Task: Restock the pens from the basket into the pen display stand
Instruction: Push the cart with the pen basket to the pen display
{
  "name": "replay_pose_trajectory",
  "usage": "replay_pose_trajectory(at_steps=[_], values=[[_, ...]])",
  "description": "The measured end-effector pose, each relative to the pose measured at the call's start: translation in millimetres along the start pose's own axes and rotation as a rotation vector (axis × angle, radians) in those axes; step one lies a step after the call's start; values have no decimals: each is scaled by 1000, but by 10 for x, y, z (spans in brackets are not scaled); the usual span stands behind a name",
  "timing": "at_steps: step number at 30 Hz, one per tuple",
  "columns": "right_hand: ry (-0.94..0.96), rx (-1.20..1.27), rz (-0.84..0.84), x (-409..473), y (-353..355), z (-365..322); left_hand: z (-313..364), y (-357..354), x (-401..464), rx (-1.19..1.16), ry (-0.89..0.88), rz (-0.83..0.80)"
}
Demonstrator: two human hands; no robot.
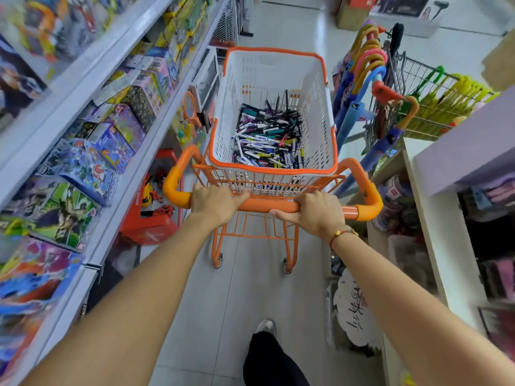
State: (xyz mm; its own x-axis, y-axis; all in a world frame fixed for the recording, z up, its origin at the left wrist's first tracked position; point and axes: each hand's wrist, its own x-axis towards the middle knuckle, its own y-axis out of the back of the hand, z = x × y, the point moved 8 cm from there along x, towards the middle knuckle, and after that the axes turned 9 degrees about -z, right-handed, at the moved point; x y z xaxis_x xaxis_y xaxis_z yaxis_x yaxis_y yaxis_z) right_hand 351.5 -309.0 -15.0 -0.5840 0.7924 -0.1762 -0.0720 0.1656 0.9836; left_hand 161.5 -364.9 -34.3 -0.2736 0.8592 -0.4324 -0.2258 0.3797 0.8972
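I have both hands wrapped over the orange handlebar (267, 206) of a small orange wire trolley (250, 235): my left hand (216, 203) grips it left of centre, my right hand (315, 214) right of centre, fingers curled round the bar, so I judge I am steering down the aisle. The white slotted plastic basket with an orange rim (320, 118) rides on top of the trolley, just beyond the bar, which keeps the loose heap of mixed pens (267, 137) on its bottom within reach. Boxed toys on white shelves (92, 126) line the left; hook-handled umbrellas (365, 68) stand far right. No pen display stand shows, so restocking seems not yet begun.
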Motion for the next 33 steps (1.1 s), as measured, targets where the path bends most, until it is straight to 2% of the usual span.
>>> replay_pose_trajectory(at_steps=[16, 27, 33], values=[[-94, 21, 27, -1844, -343, -834, -257, -748, -1746, 60, -75, 28], [-77, 60, 39, -3078, -625, -983, -48, -1282, -3049, 72, -89, 28], [-42, -7, 12, -3761, -761, -1004, 137, -1631, -3716, 97, -69, 37]])
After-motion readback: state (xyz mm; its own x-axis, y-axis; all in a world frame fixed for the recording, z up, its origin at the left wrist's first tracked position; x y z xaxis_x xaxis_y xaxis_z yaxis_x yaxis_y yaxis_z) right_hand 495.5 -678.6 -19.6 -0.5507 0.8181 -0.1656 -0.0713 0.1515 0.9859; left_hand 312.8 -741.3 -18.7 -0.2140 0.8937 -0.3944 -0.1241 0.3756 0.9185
